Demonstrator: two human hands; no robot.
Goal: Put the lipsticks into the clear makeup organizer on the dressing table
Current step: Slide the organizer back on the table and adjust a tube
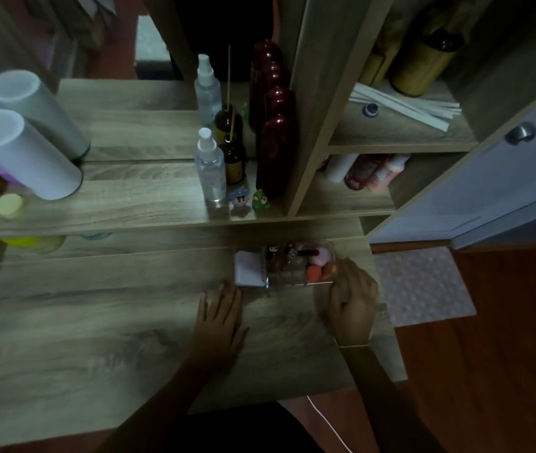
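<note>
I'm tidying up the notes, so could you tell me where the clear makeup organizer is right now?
In the head view, the clear makeup organizer sits on the dressing table, right of centre, beside a white compact, with the right hand at its right end.

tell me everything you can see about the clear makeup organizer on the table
The clear makeup organizer is a small see-through box, plastic by its look, standing on the wooden dressing table near its right edge. Inside lie dark lipstick-like tubes toward the back and pink and orange sponges on the right. A white compact sits against its left side. The right hand touches its right front corner; the left hand rests flat on the table, apart from it.
</note>
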